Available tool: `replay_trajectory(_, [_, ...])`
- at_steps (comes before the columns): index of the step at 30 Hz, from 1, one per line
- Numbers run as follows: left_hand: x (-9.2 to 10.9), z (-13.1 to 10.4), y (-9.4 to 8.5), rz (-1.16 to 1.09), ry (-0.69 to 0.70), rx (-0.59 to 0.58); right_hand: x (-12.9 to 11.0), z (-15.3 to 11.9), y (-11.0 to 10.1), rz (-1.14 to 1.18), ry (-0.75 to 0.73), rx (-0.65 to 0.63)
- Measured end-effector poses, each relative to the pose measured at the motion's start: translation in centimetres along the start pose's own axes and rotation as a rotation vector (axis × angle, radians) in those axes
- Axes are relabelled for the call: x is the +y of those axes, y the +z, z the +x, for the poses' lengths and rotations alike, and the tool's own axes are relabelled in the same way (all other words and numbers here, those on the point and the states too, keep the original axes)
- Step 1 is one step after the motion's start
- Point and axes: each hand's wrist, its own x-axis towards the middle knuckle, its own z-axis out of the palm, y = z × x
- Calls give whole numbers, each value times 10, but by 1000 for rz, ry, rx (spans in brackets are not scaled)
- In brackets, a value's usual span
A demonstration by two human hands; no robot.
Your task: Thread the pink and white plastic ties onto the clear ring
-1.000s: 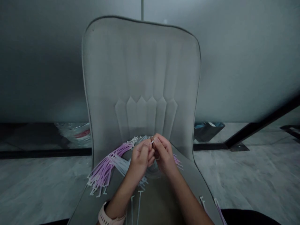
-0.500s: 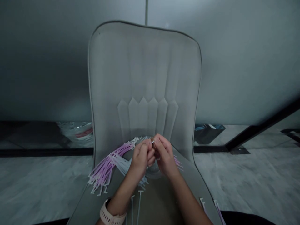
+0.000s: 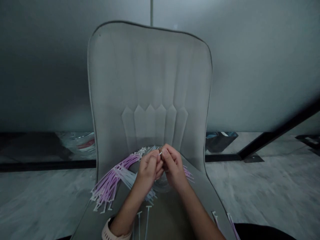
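Observation:
My left hand (image 3: pixel 149 166) and my right hand (image 3: pixel 173 164) meet over the chair seat, both closed with fingertips pinched together. Between them shows the end of a small white piece (image 3: pixel 160 153); the rest of it is hidden by my fingers. Left of my hands lies a fanned bundle of thin purple sticks (image 3: pixel 107 186) with white bent or T-shaped ends. Pale blue sticks (image 3: pixel 126 176) cross beside it and run under my left wrist. Partly covered by my hands is a clear round container (image 3: pixel 162 185). More purple sticks (image 3: pixel 188 174) poke out beyond my right hand.
The grey padded chair (image 3: pixel 150 73) has a tall backrest behind the sticks. Single pale sticks (image 3: pixel 147 221) lie near the seat's front, and purple ones (image 3: pixel 232 225) at its right edge. A dark bag (image 3: pixel 221 141) and clear plastic wrapping (image 3: pixel 77 143) are behind the chair.
The view has shifted slightly, so the chair and sticks appear a little further left. My hands stay together, still pinching, with only a small movement of the fingers.

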Motion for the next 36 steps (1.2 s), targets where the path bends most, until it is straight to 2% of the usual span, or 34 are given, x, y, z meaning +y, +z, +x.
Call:
replay_trajectory(15, [4, -2, 0, 82, 39, 15, -9, 1, 5, -133, -89, 14])
replay_trajectory(25, [6, -3, 2, 125, 41, 49, -10, 1, 4, -183, -31, 15])
replay_trajectory(36, [7, -1, 2, 163, 109, 71, -13, 1, 5, -270, -145, 21])
